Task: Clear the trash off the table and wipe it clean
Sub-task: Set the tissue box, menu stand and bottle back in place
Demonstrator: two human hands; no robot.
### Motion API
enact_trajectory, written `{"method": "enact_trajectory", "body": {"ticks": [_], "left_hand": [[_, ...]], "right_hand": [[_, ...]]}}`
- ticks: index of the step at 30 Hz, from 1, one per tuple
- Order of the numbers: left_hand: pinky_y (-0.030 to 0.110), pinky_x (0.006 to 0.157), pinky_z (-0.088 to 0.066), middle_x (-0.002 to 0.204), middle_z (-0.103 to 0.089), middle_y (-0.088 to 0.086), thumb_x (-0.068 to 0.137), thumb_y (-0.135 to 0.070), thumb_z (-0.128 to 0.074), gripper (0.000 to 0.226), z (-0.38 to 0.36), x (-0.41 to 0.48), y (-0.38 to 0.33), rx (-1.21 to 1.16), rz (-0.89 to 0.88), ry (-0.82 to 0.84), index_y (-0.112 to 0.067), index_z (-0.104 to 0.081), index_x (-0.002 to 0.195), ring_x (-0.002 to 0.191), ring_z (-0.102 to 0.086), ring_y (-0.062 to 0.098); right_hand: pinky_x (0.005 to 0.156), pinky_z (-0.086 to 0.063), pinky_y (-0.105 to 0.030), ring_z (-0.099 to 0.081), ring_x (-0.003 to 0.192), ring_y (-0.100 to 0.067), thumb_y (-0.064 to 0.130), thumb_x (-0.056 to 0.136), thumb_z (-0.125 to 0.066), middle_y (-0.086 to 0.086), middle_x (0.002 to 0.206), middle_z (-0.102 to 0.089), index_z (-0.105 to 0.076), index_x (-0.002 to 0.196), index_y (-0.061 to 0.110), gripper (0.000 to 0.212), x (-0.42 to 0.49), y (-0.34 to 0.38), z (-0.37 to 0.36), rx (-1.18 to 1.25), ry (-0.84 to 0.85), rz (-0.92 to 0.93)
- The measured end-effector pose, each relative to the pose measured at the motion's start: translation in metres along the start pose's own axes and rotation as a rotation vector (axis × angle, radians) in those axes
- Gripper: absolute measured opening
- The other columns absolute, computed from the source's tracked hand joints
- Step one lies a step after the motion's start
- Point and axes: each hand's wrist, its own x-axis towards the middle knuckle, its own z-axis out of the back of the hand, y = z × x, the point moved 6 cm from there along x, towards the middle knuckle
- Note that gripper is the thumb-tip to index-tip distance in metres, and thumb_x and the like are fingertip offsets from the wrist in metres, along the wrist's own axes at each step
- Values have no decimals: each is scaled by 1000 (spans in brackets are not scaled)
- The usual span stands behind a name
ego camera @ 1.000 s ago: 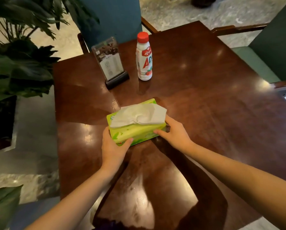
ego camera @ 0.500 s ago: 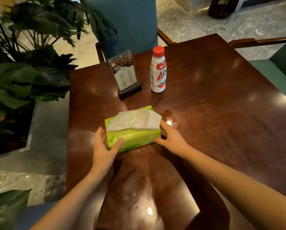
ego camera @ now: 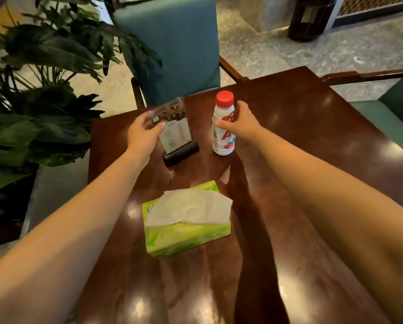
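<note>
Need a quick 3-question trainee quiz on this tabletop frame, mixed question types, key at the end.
1. True or false: the bottle is lying on its side.
2. What does the left hand touch? A) tissue box B) menu stand C) plant
3. What colour is the bottle's cap?

Key:
1. False; it stands upright, right hand around it.
2. B, the menu stand; the tissue box lies untouched nearer the person.
3. Red.

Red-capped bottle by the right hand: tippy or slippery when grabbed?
Bottle is tall on a narrow base, so a sideways push would probably tip it. Its glossy label may be slick. Right hand wraps mid-body, likely stable. Fill level is hidden, so weight is unclear.
</note>
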Motion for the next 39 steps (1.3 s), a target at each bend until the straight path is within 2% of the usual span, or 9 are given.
{"method": "enact_trajectory", "body": {"ticks": [7,10,12,16,21,25,28,32,39], "left_hand": [[32,90,-52,113,-69,2,86,-18,-62,20,-5,-8,-6,55,-35,-89,-16,-66,106,106,-62,14],[25,83,-49,112,-69,0,86,-19,-62,19,-10,-28,-20,84,-107,-78,-18,-67,104,102,-60,9],[22,79,-48,110,-70,-2,86,-19,-63,16,-16,-44,-30,70,-144,-42,-22,-68,100,101,-60,8],[34,84,-55,96,-72,-4,82,-18,-67,15,-40,-79,-39,-52,-152,107,-33,-66,82,97,-67,12],[16,70,-47,74,-65,-5,81,-12,-68,4,-79,-120,-40,69,-254,220,-14,-65,79,66,-59,-8],[30,73,-49,76,-67,-4,82,-15,-66,5,-95,-142,-39,125,-267,228,-17,-65,78,76,-63,11],[35,73,-52,70,-63,-12,82,-13,-66,11,-103,-155,-41,117,-247,268,-20,-62,76,71,-60,7],[40,81,-53,85,-69,1,84,-10,-64,5,-112,-169,-41,91,-206,349,-9,-67,88,85,-64,14],[12,70,-48,78,-65,-9,84,-8,-63,8,-105,-184,-28,78,-202,427,-15,-65,87,77,-65,10]], "right_hand": [[93,-44,-30,-56,113,-21,28,79,-72,-9,125,-57,-44,125,10,57,-2,3,-11,78,-120,32],[88,-45,-24,-58,102,-15,28,78,-73,-3,116,-60,-48,122,9,54,-27,-2,18,122,-219,74],[92,-47,-28,-58,102,-14,29,77,-74,-4,117,-61,-49,122,11,55,-45,-8,41,116,-201,87],[87,-45,-26,-58,99,-13,32,74,-75,0,112,-61,-52,121,14,55,-82,-29,74,-46,-111,83],[88,-47,-30,-61,99,-18,32,73,-77,-5,114,-65,-55,117,14,52,-118,-67,102,-63,-151,27],[88,-48,-31,-60,99,-20,30,73,-77,-7,115,-64,-54,118,12,53,-136,-81,113,-78,-152,28],[87,-44,-28,-57,98,-17,29,74,-77,-7,118,-63,-53,120,12,55,-145,-83,119,-89,-145,41],[88,-44,-29,-58,101,-19,29,74,-76,-7,118,-62,-52,122,11,57,-156,-87,125,-95,-123,51],[90,-46,-30,-57,101,-17,31,73,-77,-5,119,-61,-50,123,13,59,-166,-93,120,-69,-81,56]]}}
